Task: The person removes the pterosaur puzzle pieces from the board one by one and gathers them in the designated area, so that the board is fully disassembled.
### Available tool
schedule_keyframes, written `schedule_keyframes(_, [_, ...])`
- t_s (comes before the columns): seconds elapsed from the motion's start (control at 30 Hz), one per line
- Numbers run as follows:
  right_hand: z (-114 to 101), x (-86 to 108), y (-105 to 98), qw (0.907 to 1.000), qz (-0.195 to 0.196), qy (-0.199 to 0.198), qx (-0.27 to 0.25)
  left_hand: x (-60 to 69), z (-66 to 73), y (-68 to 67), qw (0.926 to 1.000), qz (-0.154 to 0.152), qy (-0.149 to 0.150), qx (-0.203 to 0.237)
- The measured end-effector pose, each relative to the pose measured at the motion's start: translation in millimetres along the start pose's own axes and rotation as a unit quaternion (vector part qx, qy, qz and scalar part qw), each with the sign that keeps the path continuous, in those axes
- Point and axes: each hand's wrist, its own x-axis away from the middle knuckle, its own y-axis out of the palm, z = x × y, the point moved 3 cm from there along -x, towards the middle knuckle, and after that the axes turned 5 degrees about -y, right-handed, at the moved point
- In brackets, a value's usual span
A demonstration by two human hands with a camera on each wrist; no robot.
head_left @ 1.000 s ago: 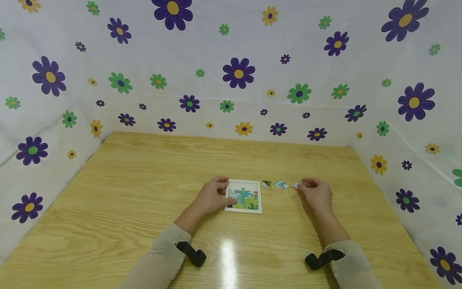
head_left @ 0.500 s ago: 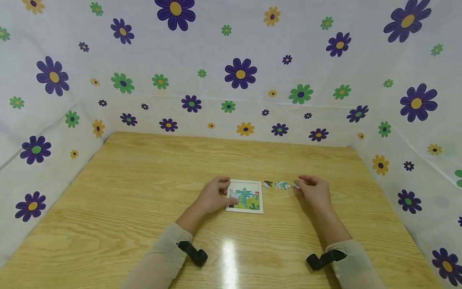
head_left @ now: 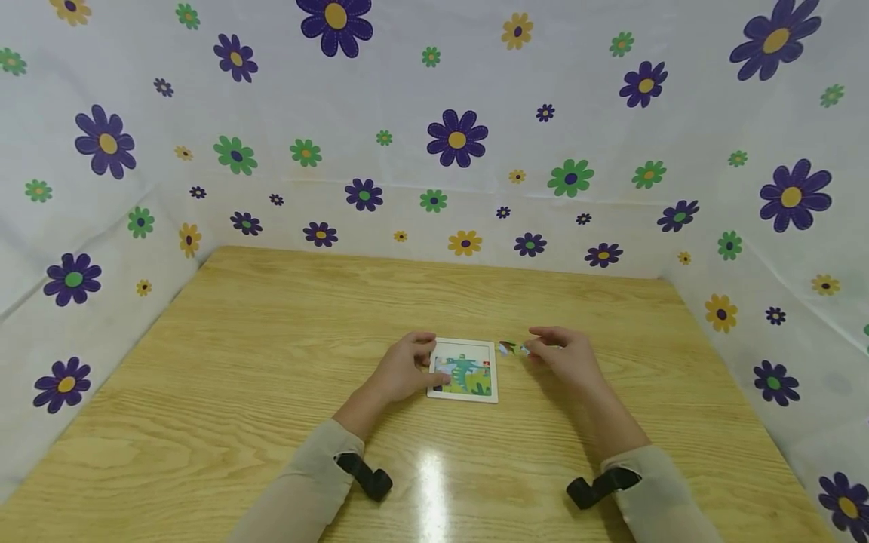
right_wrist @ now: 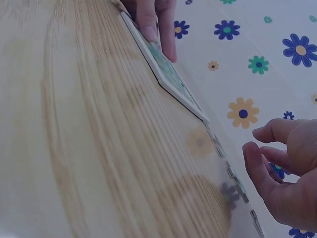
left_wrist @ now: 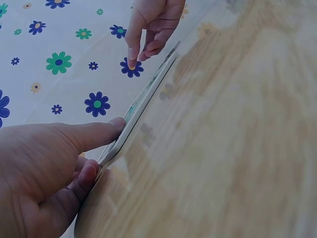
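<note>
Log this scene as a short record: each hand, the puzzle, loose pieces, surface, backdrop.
Left hand: grips the left side of the puzzle
Right hand: over the loose pieces, apparently holding nothing
Puzzle: green dinosaur picture, white frame
Loose pieces: in a row, right of the puzzle; partly hidden in head view
Surface: wood-grain table
Backdrop: white flowered cloth

On a wood-grain table [head_left: 305,302] – framed puzzle [head_left: 468,372], loose pieces [head_left: 506,348] beside it

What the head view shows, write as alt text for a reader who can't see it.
A person's left grip holds the left edge of a framed puzzle on a wooden table; the right grip is at loose pieces to the puzzle's right. Flowered cloth hangs behind and on both sides.
</note>
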Motion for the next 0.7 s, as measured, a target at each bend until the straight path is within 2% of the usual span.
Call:
schedule_keyframes(0.27, [-8,-5.6,28,0.9989,-0.038,0.004,-0.025,0.4,2.0,0.1,0.9998,0.007,0.012,-0.013])
schedule_keyframes(0.47, [-17,-6.3,49,0.9968,-0.075,-0.017,-0.02,-2.3,2.4,3.3,0.9996,0.006,0.017,-0.022])
schedule_keyframes(0.6, [-23,-7.2,63,0.9935,-0.1,-0.021,-0.05,-2.7,1.5,2.0,0.9996,0.008,0.015,-0.023])
schedule_keyframes(0.7, [-27,-8.3,74,0.9925,-0.108,-0.009,-0.057,-1.8,1.3,0.1,0.9997,0.007,0.013,-0.021])
